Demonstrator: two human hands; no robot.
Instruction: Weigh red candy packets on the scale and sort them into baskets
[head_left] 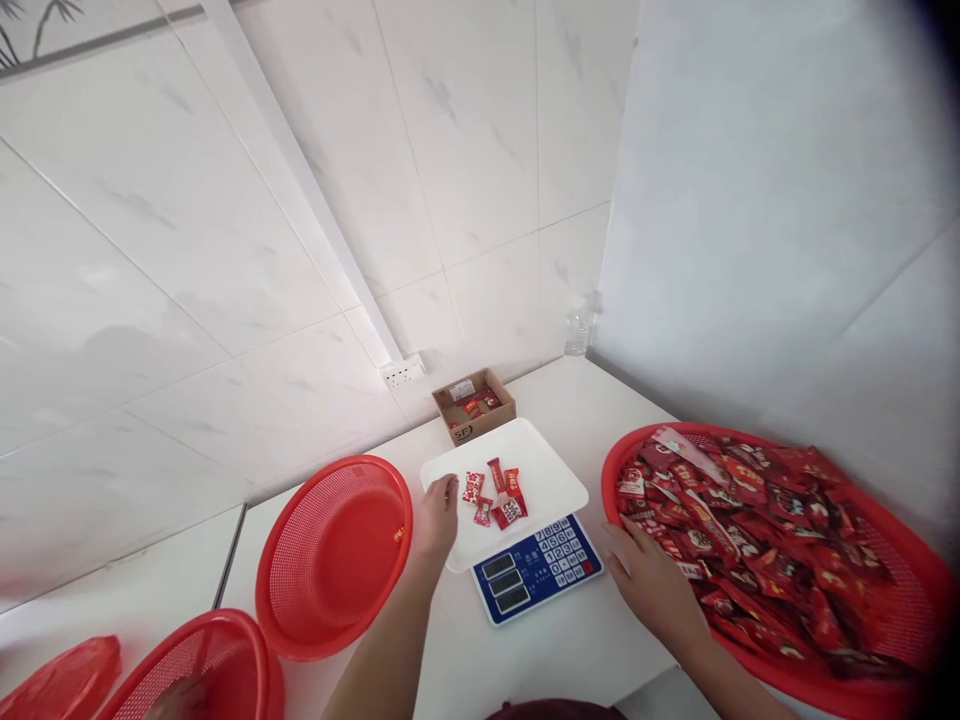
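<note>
A white weighing tray (547,475) tops a blue electronic scale (536,570) in the middle of the white table. Several red wrapped candies (499,495) lie on the tray. My left hand (437,515) rests over the tray's left edge, fingers curled down next to the candies; nothing shows in it. My right hand (652,585) lies at the near rim of a big red basket (862,690), fingers spread toward the many red candy packets (757,545) in it.
A red mesh basket (334,560) with one small piece inside sits left of the scale. Two more red baskets (202,670) stand at the bottom left. A small cardboard box (474,403) with candies, a wall socket (401,373) and a clear bottle (577,330) are by the wall.
</note>
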